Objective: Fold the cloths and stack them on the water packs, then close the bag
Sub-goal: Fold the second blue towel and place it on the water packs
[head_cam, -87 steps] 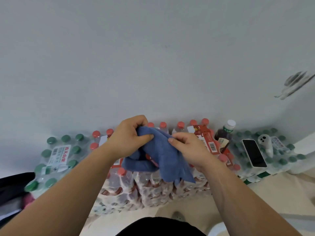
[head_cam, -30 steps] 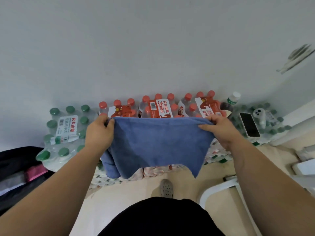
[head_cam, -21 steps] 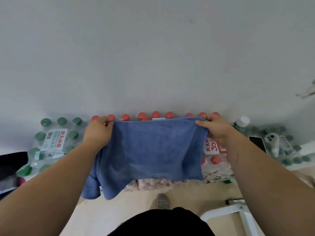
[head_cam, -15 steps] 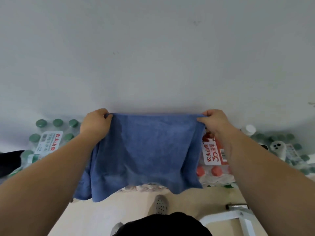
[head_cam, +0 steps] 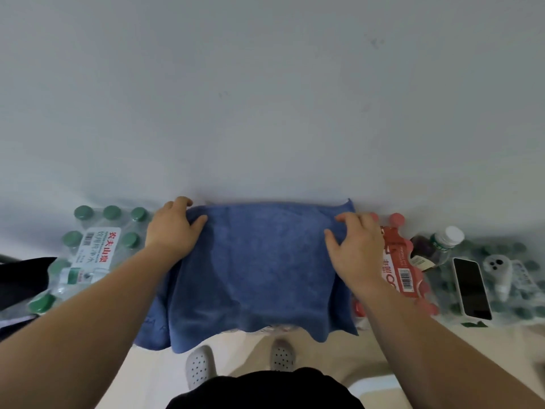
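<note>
A blue cloth lies spread over the red-capped water pack against the wall, and its near edge hangs down over the front. My left hand holds the far left corner, thumb on top and fingers curled round the edge. My right hand rests flat on the far right part, fingers spread. A green-capped water pack stands to the left. Part of a black bag shows at the left edge.
Right of the red pack stand a dark bottle with a white cap, a phone and a small white device on another green-capped pack. My grey shoes are on the beige floor below.
I unfolded the bunched cloth, held it stretched by its top corners, then lowered it onto the red-capped pack. My right hand has let go of its corner and now lies flat.
</note>
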